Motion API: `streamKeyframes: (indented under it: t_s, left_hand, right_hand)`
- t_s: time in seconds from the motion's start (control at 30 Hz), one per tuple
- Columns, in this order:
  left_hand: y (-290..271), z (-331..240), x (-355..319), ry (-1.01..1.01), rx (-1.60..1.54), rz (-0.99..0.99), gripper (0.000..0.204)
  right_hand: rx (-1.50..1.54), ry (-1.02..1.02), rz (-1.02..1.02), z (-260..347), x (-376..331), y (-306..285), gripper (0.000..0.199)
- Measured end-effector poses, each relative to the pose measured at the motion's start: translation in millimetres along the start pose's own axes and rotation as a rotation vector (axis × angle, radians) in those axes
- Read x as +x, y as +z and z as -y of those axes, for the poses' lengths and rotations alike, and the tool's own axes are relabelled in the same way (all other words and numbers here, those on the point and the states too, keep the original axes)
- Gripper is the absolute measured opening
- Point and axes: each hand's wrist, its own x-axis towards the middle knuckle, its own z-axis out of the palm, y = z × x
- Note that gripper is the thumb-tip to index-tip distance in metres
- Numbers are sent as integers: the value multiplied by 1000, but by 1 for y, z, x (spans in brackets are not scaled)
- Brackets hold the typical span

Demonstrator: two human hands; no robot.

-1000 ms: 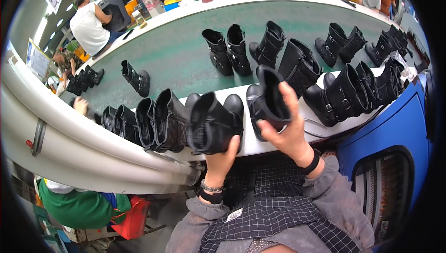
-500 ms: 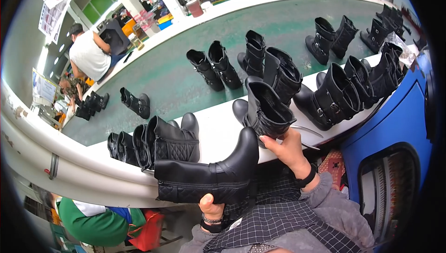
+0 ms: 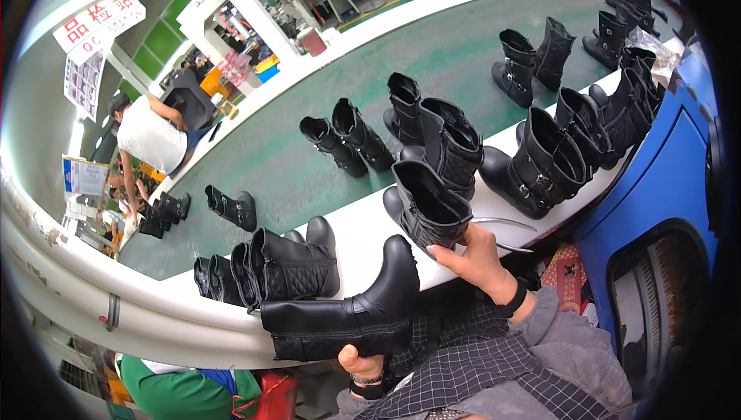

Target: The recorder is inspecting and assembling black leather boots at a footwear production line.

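My left hand (image 3: 360, 361) is closed from below around a black boot (image 3: 340, 323), which lies on its side in front of the bench edge. That boot has a zip along its shaft, and its toe points up to the right. With my right hand (image 3: 480, 262), thumb showing, I grip the shaft of a second black boot (image 3: 424, 196) with a quilted panel. This one stands on the white ledge (image 3: 363, 223), its opening tilted toward me. A thin, curved metal tool (image 3: 505, 224) sticks out beside my right hand; its kind is unclear.
Several black boots (image 3: 297, 265) stand on the ledge to the left, and buckled boots (image 3: 540, 169) to the right. More pairs (image 3: 347, 138) stand on the green belt (image 3: 285, 188). A blue machine (image 3: 641, 204) is at my right. A person in white (image 3: 153, 134) sits across the belt.
My view has tilted and shifted, so the belt and most boots sit differently in the picture. Both hands keep hold of the same boots.
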Motion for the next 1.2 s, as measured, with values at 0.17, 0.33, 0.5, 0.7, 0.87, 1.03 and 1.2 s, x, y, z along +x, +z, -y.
streamKeyframes:
  t_s: [0.17, 0.33, 0.5, 0.7, 0.87, 1.03, 1.2]
  left_hand:
    - [-8, 14, -1, 238, 256, -21, 45]
    - [-15, 17, 0, 385, 449, -88, 43]
    - [-14, 14, 2, 315, 186, -69, 46]
    - [12, -4, 25, 284, 337, 75, 38]
    - [60, 9, 71, 609, 845, 286, 37]
    - [83, 24, 75, 463, 712, 392, 79]
    - [60, 25, 74, 483, 808, 442, 70]
  right_hand:
    - [17, 1, -7, 2, 0, 0, 36]
    - [29, -23, -28, 0, -2, 2, 37]
    - [2, -18, -39, -1, -3, 4, 37]
    - [41, -82, -30, -1, -1, 10, 44]
    - [54, -214, 185, 17, -20, 18, 112]
    - [-155, -621, 55, 37, -20, 51, 135]
    - [-378, -586, -112, 60, 26, 65, 106]
